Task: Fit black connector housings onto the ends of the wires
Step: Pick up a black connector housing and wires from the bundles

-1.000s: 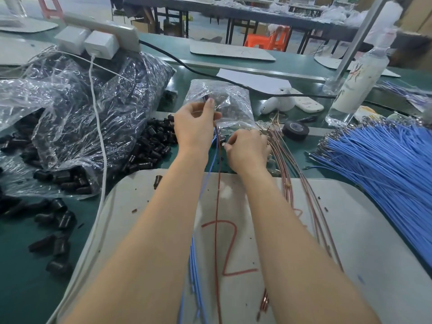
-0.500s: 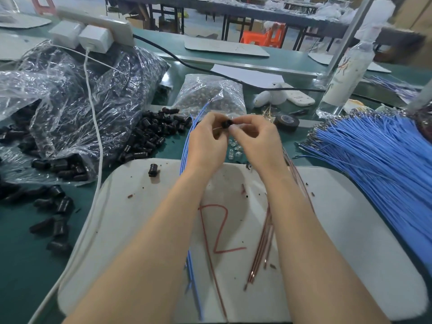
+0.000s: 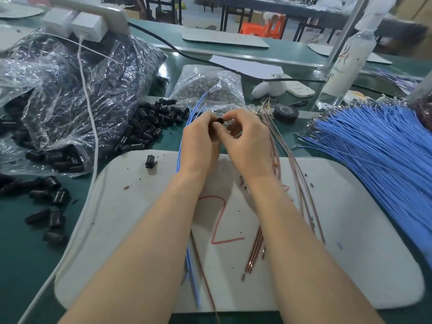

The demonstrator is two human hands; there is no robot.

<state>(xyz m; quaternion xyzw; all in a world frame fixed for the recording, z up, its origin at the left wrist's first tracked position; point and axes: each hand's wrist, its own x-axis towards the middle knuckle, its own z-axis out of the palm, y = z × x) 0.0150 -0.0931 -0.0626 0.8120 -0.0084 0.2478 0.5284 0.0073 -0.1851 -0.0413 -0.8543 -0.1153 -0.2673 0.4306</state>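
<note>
Right now your left hand (image 3: 199,141) and right hand (image 3: 249,142) meet over the far edge of the white pad (image 3: 350,230). Both pinch the small black plastic connector housing (image 3: 218,120), its long axis hidden. The thin blue wires (image 3: 184,146) lie nearer your left.

Even, bright overhead light; soft shadows under forearms on the mat (image 3: 350,230). Wide-angle edge bending; slight motion blur.
</note>
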